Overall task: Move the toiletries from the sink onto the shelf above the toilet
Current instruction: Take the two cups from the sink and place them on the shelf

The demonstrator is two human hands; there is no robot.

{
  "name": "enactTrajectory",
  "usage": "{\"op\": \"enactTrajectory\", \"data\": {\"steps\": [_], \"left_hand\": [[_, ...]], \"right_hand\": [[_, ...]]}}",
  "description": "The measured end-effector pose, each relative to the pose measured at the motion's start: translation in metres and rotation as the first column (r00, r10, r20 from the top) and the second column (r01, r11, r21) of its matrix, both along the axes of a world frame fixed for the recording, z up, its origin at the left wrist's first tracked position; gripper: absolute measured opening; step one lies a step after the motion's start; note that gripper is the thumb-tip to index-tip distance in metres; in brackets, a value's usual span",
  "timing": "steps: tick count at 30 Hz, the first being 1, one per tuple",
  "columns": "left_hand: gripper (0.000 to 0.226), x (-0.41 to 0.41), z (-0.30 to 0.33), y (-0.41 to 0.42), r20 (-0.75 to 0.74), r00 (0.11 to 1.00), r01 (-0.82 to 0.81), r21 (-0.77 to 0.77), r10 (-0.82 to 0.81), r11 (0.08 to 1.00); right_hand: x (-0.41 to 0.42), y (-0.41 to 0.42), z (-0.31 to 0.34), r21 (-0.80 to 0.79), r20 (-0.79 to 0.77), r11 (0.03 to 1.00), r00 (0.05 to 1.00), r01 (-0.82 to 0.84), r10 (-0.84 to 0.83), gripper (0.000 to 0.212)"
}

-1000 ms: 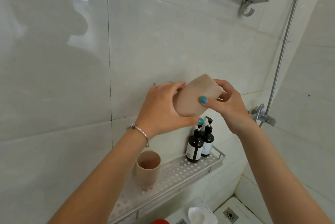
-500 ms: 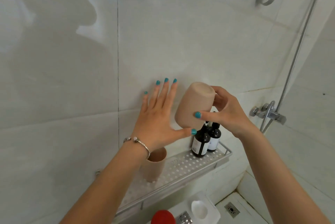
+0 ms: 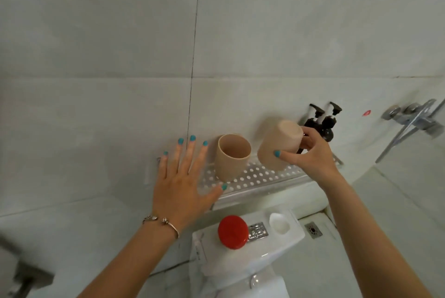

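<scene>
A perforated metal shelf (image 3: pixel 262 179) is fixed to the tiled wall above the toilet. One beige cup (image 3: pixel 231 156) stands upright on its left part. My right hand (image 3: pixel 307 155) grips a second beige cup (image 3: pixel 277 143), tilted with its base towards me, just above the middle of the shelf. Two dark pump bottles (image 3: pixel 323 121) stand at the shelf's right end, partly behind my right hand. My left hand (image 3: pixel 183 184) hovers with fingers spread, left of the upright cup and holding nothing.
Below the shelf is the white toilet tank (image 3: pixel 255 252) with a red cap (image 3: pixel 233 232) on its lid. A shower valve (image 3: pixel 414 119) juts from the wall at the right. A floor drain (image 3: pixel 313 230) lies beside the tank.
My right hand has lowered the tilted cup to the shelf, next to the upright cup. My left hand let go of it a second ago and stays spread. The view has tipped downwards.
</scene>
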State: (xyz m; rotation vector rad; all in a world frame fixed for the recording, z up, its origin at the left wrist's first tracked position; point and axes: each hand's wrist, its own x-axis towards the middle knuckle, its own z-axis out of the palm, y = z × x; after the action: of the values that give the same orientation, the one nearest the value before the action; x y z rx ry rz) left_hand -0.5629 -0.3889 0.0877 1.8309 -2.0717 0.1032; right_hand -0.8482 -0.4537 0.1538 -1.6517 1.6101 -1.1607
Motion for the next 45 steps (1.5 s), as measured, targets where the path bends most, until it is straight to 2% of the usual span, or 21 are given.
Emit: {"op": "enactTrajectory", "data": {"steps": [3,12,18,20,21,24,26,28,30,36,40,42,45], "left_hand": [[0.091,0.001,-0.020,0.001,0.000,1.000,-0.026,0.008,0.026,1.000],[0.089,-0.002,-0.025,-0.002,-0.025,0.997,-0.076,-0.052,0.075,0.996],[0.089,-0.002,-0.027,-0.005,-0.003,0.996,-0.089,-0.052,0.089,0.995],[0.090,-0.002,-0.027,-0.005,0.004,0.996,-0.090,-0.061,0.091,0.994],[0.089,-0.002,-0.027,-0.005,0.001,0.996,-0.087,-0.069,0.088,0.994],[0.085,-0.002,-0.028,-0.004,-0.031,0.996,-0.082,-0.107,0.079,0.991],[0.082,-0.002,-0.028,-0.004,-0.048,0.995,-0.090,-0.117,0.085,0.989],[0.079,-0.002,-0.029,-0.003,-0.055,0.994,-0.098,-0.114,0.093,0.989],[0.075,-0.001,-0.029,-0.003,-0.050,0.995,-0.092,-0.113,0.086,0.989],[0.069,-0.001,-0.028,-0.003,-0.051,0.997,-0.068,-0.120,0.062,0.990],[0.070,0.001,-0.027,-0.003,-0.063,0.997,-0.039,-0.060,0.035,0.997],[0.070,0.003,-0.016,-0.001,-0.138,0.990,-0.042,-0.053,0.035,0.998],[0.076,0.009,0.025,-0.005,-0.347,0.937,-0.009,-0.124,-0.035,0.992]], "right_hand": [[0.003,-0.006,-0.026,0.025,-0.034,1.000,0.999,0.019,-0.018,0.073],[0.016,-0.020,-0.058,0.081,-0.072,0.994,0.995,0.071,-0.065,0.075],[0.027,-0.018,-0.065,0.074,-0.178,0.990,0.978,0.119,-0.104,0.082],[0.030,-0.012,-0.066,0.030,-0.185,0.986,0.971,0.162,-0.154,0.090],[0.034,-0.003,-0.065,-0.027,-0.139,0.975,0.965,0.222,-0.224,0.089],[0.062,0.035,-0.066,-0.263,0.087,0.874,0.913,0.408,-0.400,0.059],[0.090,0.053,-0.071,-0.282,0.006,0.877,0.915,0.389,-0.404,0.057],[0.115,0.056,-0.080,-0.255,-0.176,0.909,0.908,0.330,-0.379,0.073],[0.132,0.050,-0.086,-0.211,-0.246,0.916,0.889,0.340,-0.387,0.084],[0.152,0.032,-0.086,-0.088,-0.159,0.880,0.866,0.466,-0.475,0.084],[0.151,0.030,-0.077,-0.071,-0.139,0.891,0.880,0.449,-0.455,0.072],[0.148,0.037,-0.069,-0.129,-0.070,0.892,0.894,0.432,-0.443,0.065],[0.139,0.051,-0.035,-0.175,0.182,0.886,0.899,0.429,-0.399,0.065]]}}
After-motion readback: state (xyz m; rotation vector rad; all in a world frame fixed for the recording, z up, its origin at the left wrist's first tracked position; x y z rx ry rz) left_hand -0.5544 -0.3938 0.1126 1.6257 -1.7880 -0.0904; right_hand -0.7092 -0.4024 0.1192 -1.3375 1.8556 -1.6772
